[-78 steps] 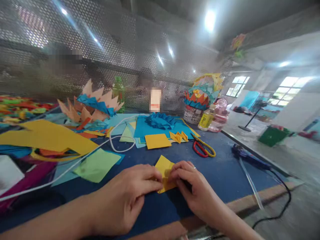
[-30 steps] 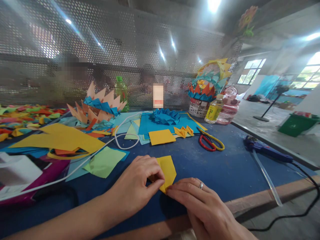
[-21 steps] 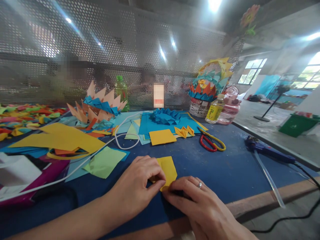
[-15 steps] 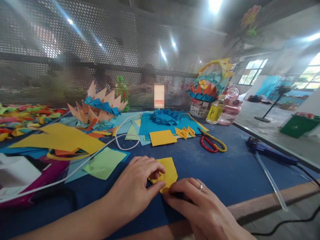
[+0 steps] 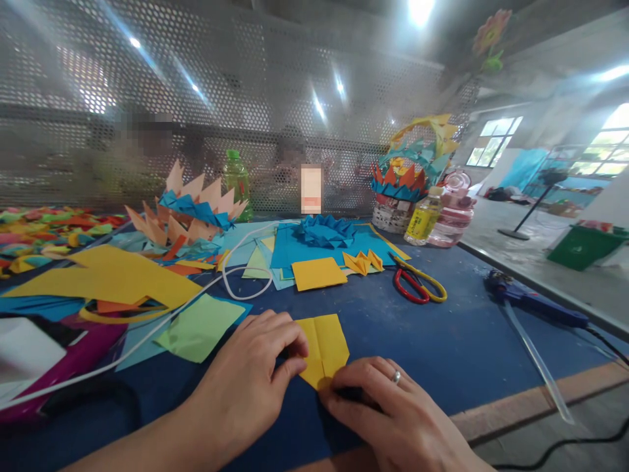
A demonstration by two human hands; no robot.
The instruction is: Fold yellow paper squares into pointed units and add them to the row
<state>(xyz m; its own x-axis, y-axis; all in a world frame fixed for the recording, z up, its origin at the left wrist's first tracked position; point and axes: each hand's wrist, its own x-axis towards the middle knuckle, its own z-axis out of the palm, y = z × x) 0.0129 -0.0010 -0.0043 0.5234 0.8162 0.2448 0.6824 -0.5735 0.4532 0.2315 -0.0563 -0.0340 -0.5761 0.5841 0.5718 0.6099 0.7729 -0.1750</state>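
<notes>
A small yellow sheet of origami paper (image 5: 331, 337) lies on the blue tabletop, with a crease down its middle and its two lower corners folded in to a point. My left hand (image 5: 260, 367) is closed at the paper's left edge, thumb and forefinger pinching it. At the lower right edge, my right hand (image 5: 383, 400), with a ring on one finger, presses its closed fingertips on the paper near the point. Beyond them lie a stack of yellow squares (image 5: 319, 274) and a folded yellow zigzag strip (image 5: 362, 262).
Red-and-yellow scissors (image 5: 417, 282) and a glue gun (image 5: 535, 301) lie to the right. Bottles (image 5: 423, 216) and paper crowns (image 5: 399, 180) stand behind. A white cord (image 5: 162, 328) crosses coloured sheets (image 5: 201, 328) on the left. Past the mesh are blurred people.
My left hand has drawn back left, and the lower left flap now lies flat along the middle crease. My right hand has stayed almost in place at the lower corner.
</notes>
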